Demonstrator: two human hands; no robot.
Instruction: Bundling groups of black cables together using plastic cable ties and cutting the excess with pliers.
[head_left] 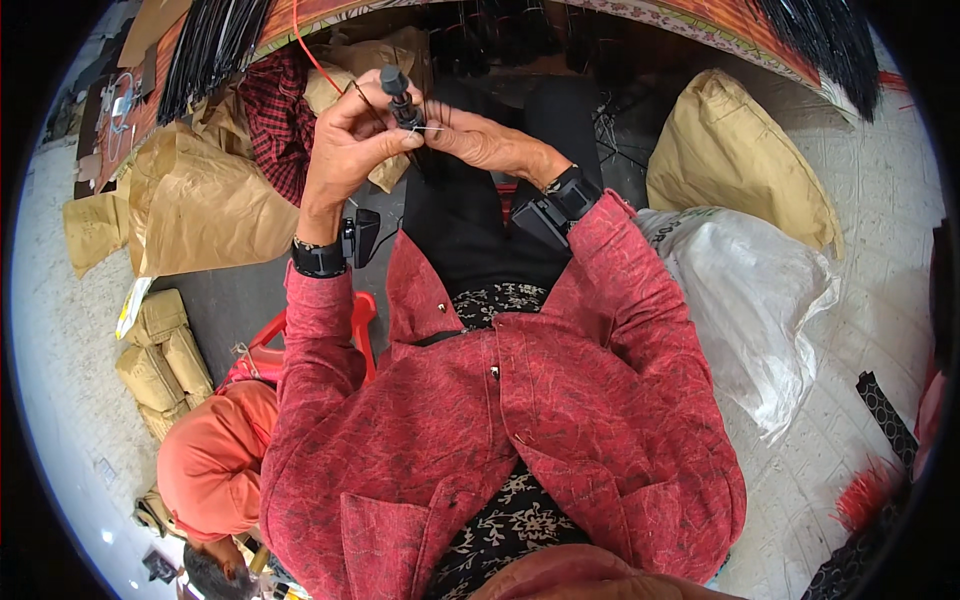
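Red jacket point(590, 400) is nearest; black rod point(402, 104), pinched by left hand point(348, 145) and right hand point(482, 143), is best kept steady.

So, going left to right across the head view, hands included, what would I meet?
Large brown paper bag → left hand → dark cylindrical piece at the fingertips → right hand → upright tan sack → black patterned strip near the right edge.

wears red patterned l/s jacket point(420, 430), blk floral top point(530, 522), blk trousers point(450, 240) & blk wrist devices point(318, 258).
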